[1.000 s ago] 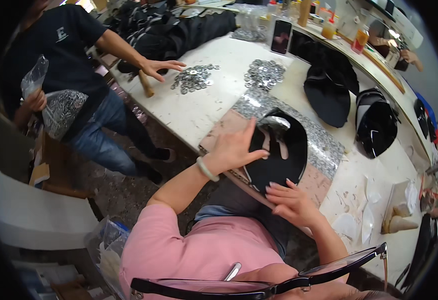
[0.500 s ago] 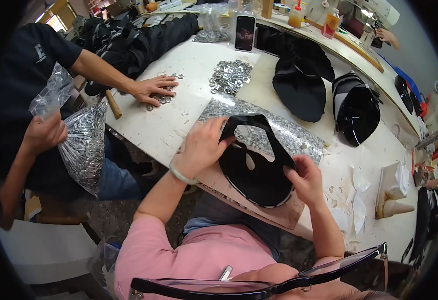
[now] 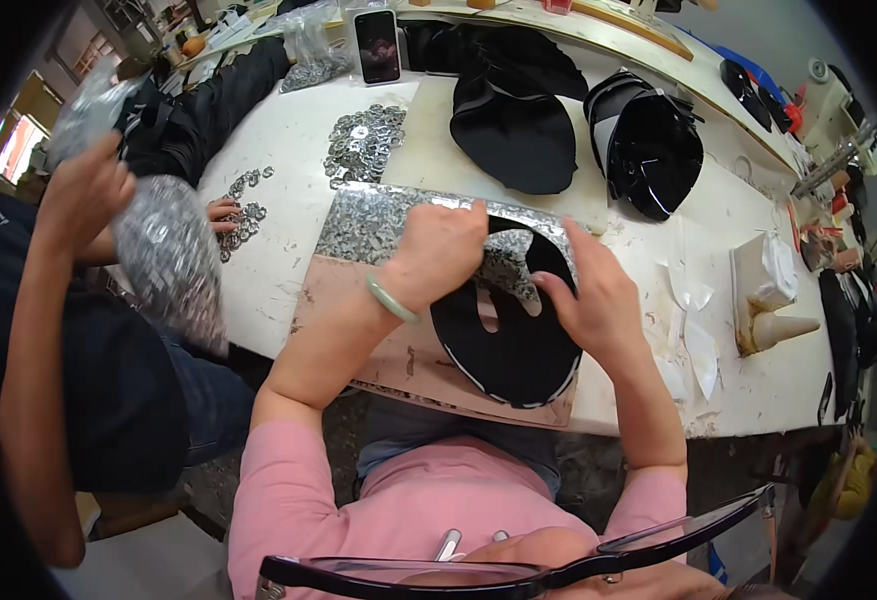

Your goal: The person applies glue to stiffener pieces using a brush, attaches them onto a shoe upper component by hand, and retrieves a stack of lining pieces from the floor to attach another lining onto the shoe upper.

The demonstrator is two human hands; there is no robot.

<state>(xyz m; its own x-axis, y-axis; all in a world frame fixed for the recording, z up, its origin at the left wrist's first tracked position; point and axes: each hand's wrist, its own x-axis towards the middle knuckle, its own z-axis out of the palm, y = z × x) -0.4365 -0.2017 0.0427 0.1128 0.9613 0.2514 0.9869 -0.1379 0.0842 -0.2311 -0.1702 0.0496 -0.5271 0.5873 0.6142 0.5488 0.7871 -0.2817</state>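
Gripping the black cut-out piece [image 3: 514, 350] by its far rim, the person has both hands on it above the near part of the desk [image 3: 284, 185]. Its pale-trimmed near edge sits just inside the near edge of the pink board [image 3: 354, 310]; whether it rests flat cannot be told. At its 11 o'clock, the left hand [image 3: 436, 258] pinches the rim with curled fingers, its thumb hidden. At 1 o'clock, the right hand [image 3: 601, 300] clasps the rim, thumb inside the opening, fingers outside.

From the piece, open board stretches toward 9 o'clock, while at 4 o'clock the board's right edge is close. Thin white cut pieces [image 3: 701, 355] lie at 3 o'clock, a beige cone [image 3: 789, 328] beyond them. A speckled slab [image 3: 354, 222] borders the board's far side.

At 10 o'clock, a co-worker's hand [image 3: 222, 213] touches metal rings [image 3: 247, 225]; open desk separates these from a ring pile [image 3: 364, 145] at 11. Farther out, a black panel [image 3: 514, 145] lies at 12, a glossy black shell [image 3: 659, 160] at 1, and a phone [image 3: 379, 50] stands at 11.
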